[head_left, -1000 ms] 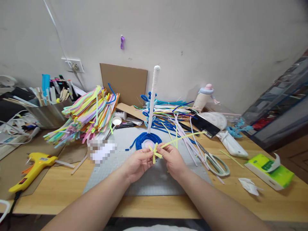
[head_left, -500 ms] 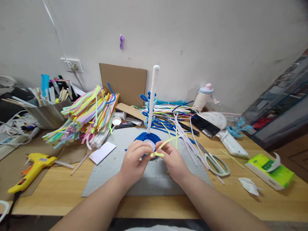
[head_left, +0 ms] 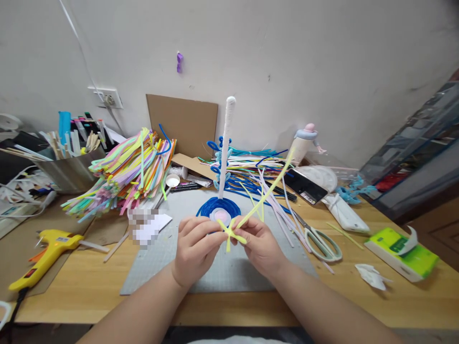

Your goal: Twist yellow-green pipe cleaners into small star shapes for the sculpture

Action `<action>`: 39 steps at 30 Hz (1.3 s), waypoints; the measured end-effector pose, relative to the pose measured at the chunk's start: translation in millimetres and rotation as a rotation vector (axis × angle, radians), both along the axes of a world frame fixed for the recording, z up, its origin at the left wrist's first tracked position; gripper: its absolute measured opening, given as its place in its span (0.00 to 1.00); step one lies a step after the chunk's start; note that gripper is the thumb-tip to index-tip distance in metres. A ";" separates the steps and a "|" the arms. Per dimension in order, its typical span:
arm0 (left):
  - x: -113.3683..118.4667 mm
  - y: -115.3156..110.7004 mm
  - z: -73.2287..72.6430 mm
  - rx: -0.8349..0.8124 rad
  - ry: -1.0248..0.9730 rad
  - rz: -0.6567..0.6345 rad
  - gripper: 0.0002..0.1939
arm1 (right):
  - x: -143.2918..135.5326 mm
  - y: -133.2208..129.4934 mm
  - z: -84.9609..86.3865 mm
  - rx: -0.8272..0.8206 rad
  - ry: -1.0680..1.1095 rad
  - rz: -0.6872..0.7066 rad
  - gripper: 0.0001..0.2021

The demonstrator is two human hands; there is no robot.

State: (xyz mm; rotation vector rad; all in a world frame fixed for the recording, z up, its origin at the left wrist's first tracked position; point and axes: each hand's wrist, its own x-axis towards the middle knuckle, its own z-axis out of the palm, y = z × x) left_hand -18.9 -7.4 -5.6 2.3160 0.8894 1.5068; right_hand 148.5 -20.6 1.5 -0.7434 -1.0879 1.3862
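A yellow pipe cleaner is pinched between my two hands above the grey cutting mat. Its near end is bent into a small star-like shape with short points, and its long tail runs up to the right. My left hand is closed on the left side of the star. On the other side, my right hand grips it near the base of the tail. Just behind my hands sits a round coiled blue base with a pale pink centre. A white wrapped post with blue loops beside it rises behind the base.
At left lie a yellow glue gun and a big bundle of coloured pipe cleaners. Scissors, loose lilac pipe cleaners, a phone and a green tissue pack lie at right. Cardboard leans on the wall.
The yellow pipe cleaner's bent end has turned and now shows several points. Its tail has swung upward to the right. My left hand has shifted slightly left, exposing more of the blue base.
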 end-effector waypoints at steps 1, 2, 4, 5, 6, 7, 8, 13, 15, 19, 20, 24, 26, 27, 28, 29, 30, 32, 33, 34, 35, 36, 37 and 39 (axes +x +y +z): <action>1.0 -0.9 1.6 -0.009 -0.018 -0.006 0.13 | 0.8 0.2 0.2 0.033 -0.009 -0.015 0.04; 2.6 -1.7 3.6 -0.032 -0.067 -0.014 0.12 | 1.6 0.4 0.4 0.078 -0.022 -0.046 0.03; 7.1 -2.7 7.6 -0.135 -0.243 -0.037 0.11 | 3.1 0.2 0.9 0.177 -0.066 -0.137 0.01; 9.8 -2.5 9.3 -0.223 -0.348 -0.054 0.09 | 3.9 -0.1 1.0 0.225 -0.103 -0.189 0.00; 12.6 -1.7 10.8 -0.336 -0.445 -0.085 0.07 | 4.8 -0.4 0.8 0.276 -0.150 -0.241 0.01; 15.4 -0.5 11.8 -0.467 -0.526 -0.133 0.05 | 5.6 -0.7 0.4 0.330 -0.207 -0.287 0.02; 18.0 1.0 12.6 -0.606 -0.585 -0.202 0.04 | 6.5 -0.9 -0.4 0.388 -0.270 -0.329 0.03; 26.2 4.2 15.3 -1.109 -0.769 -0.566 0.10 | 8.6 -1.3 -5.4 0.608 -0.499 -0.473 0.09; 27.3 2.8 15.9 -1.185 -0.822 -0.633 0.11 | 8.6 -1.4 -6.6 0.641 -0.550 -0.510 0.09; 28.7 1.4 12.9 -1.214 -0.823 -0.593 0.07 | 8.6 -1.4 -7.9 0.697 -0.714 -0.565 0.08; 29.2 1.8 11.3 -1.212 -0.815 -0.551 0.06 | 8.5 -1.4 -8.2 0.706 -0.772 -0.584 0.07; 31.0 5.2 5.3 -1.218 -0.805 -0.424 0.06 | 6.0 -2.0 -8.8 0.715 -0.940 -0.664 0.03; 31.8 6.9 3.6 -1.227 -0.820 -0.402 0.08 | 4.0 -2.7 -8.4 0.727 -0.987 -0.682 0.03; 32.3 7.6 3.0 -1.234 -0.833 -0.389 0.09 | 3.1 -3.0 -8.2 0.730 -1.009 -0.689 0.03; 32.9 8.4 2.3 -1.241 -0.850 -0.370 0.09 | 2.3 -3.2 -8.1 0.728 -1.032 -0.694 0.03; 33.7 9.1 1.6 -1.250 -0.867 -0.348 0.10 | 1.7 -3.3 -8.1 0.725 -1.053 -0.697 0.03; 34.5 9.7 0.8 -1.257 -0.880 -0.327 0.11 | 1.2 -3.3 -8.3 0.721 -1.070 -0.698 0.03; 36.0 11.0 -1.1 -1.251 -0.887 -0.291 0.12 | 0.5 -3.0 -9.3 0.707 -1.097 -0.699 0.03; 36.6 11.6 -2.2 -1.238 -0.879 -0.274 0.12 | 0.3 -2.9 -10.0 0.703 -1.107 -0.697 0.03; 37.0 12.0 -3.1 -1.223 -0.860 -0.258 0.12 | 0.2 -2.8 -10.7 0.700 -1.115 -0.695 0.03; 37.1 12.3 -3.7 -1.209 -0.833 -0.240 0.12 | 0.3 -2.8 -11.2 0.700 -1.121 -0.694 0.03; 36.9 12.5 -4.1 -1.198 -0.803 -0.220 0.12 | 0.5 -2.9 -11.4 0.700 -1.127 -0.695 0.03; 36.4 12.7 -4.2 -1.192 -0.769 -0.201 0.12 | 0.8 -3.0 -11.4 0.699 -1.134 -0.691 0.03; 34.6 13.1 -3.6 -1.187 -0.707 -0.172 0.11 | 1.9 -3.2 -10.5 0.684 -1.149 -0.668 0.04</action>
